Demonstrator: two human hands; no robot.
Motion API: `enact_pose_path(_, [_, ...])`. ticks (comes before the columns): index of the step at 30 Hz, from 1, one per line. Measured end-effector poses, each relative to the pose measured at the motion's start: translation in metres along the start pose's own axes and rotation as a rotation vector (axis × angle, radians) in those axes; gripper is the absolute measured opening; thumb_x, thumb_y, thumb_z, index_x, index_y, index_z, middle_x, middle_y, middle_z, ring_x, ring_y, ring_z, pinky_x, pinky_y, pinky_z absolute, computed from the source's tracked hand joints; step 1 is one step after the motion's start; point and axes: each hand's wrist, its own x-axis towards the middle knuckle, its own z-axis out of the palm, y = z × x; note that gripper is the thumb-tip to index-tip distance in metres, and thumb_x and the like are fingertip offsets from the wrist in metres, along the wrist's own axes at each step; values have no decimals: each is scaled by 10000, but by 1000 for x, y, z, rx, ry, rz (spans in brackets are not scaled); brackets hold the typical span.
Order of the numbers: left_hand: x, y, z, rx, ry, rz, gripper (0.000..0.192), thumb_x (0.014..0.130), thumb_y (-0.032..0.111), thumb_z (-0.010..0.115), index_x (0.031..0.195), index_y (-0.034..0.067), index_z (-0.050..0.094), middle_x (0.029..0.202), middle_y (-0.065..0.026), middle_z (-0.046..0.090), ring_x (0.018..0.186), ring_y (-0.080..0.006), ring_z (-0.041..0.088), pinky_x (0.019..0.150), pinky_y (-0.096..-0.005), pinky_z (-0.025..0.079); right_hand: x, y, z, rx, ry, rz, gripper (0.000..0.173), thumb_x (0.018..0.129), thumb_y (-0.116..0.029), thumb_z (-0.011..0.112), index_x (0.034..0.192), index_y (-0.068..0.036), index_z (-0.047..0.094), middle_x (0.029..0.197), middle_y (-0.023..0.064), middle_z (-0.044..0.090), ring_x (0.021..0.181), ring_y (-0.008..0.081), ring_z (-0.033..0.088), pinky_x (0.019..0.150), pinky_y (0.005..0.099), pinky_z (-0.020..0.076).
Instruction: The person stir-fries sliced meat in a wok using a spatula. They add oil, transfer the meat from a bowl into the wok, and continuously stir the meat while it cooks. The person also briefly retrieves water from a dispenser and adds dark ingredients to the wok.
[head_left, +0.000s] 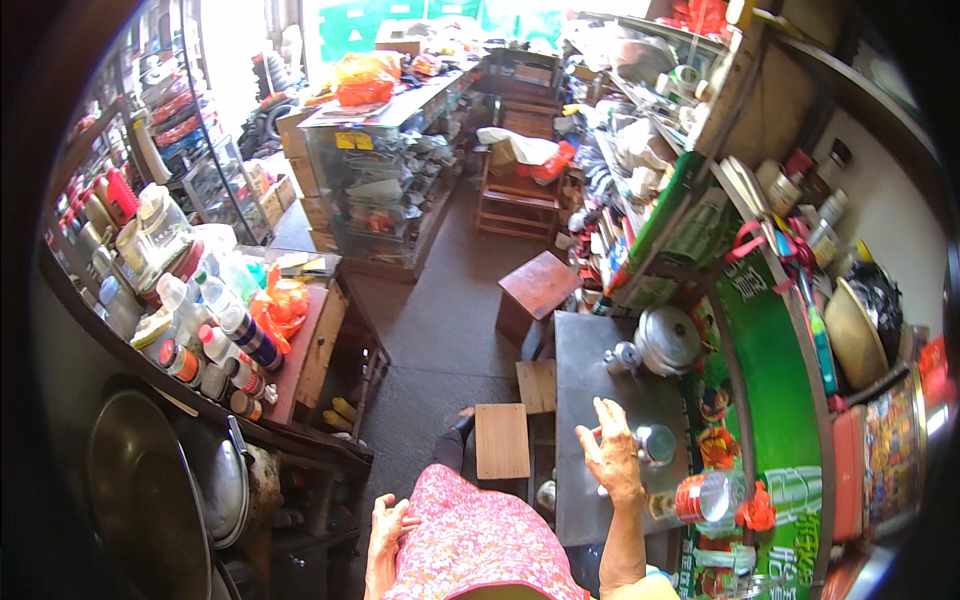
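My right hand (613, 454) is raised over the dark table (585, 390), fingers apart, with nothing in it. Beside its fingers stands a glass jar (655, 445), and beyond the hand are a small metal pot (622, 358) and a lidded metal cooker (667, 340). A plastic bottle with a red label (709, 496) lies to the right of my wrist. My left hand (389, 525) hangs beside the pink floral clothing (480, 529) on my body, fingers loosely curled and apart, holding nothing. A wooden stool (502, 441) is in front of me.
At left, bottles and jars crowd a red-topped wooden table (304, 349) with an orange plastic bag (279, 304). A large wok (146, 495) is at lower left. Ahead stand a glass display case (360, 202), a slatted wooden chair (519, 191) and a red-brown stool (540, 285). Cluttered shelving lines the right.
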Motion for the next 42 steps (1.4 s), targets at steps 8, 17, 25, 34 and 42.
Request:
enact_pose_path(8, [45, 42, -22, -7, 130, -63, 623, 830, 118, 681, 1321, -33, 329, 905, -186, 590, 632, -289, 677, 508, -371, 573, 74, -14, 84, -77, -220, -99, 486, 822, -234, 661, 1215, 34, 561, 1302, 228, 494, 777, 245, 662, 796, 377, 517])
enact_pose_path(17, [120, 146, -58, 385, 61, 144, 623, 850, 215, 701, 1332, -24, 387, 856, -93, 659, 708, -143, 647, 655, -302, 557, 225, -126, 220, -142, -397, -177, 470, 844, -283, 644, 1226, -22, 559, 1321, 202, 483, 1082, 357, 581, 902, 409, 489])
enact_pose_path(25, [153, 185, -63, 239, 181, 160, 579, 872, 220, 680, 1329, 3, 398, 873, -120, 631, 725, -167, 613, 644, -314, 520, 295, -193, 287, -56, -667, -328, 456, 882, -285, 620, 1255, -35, 539, 1350, 194, 457, 1010, 345, 625, 923, 401, 480])
enact_pose_path(34, [194, 232, -22, 140, 343, 87, 597, 870, 273, 672, 1328, 9, 396, 942, -148, 614, 778, -202, 621, 679, -338, 515, 414, -233, 328, -46, -790, -677, 379, 878, -224, 615, 1177, -6, 534, 1233, 229, 515, 999, 396, 603, 864, 420, 504])
enact_pose_path(42, [221, 269, 34, 161, 388, 76, 603, 846, 278, 684, 1318, 16, 414, 972, -157, 608, 810, -219, 619, 697, -351, 515, 488, -220, 331, -130, -810, -761, 296, 885, -208, 604, 1088, 1, 557, 1136, 203, 541, 920, 376, 619, 793, 443, 517])
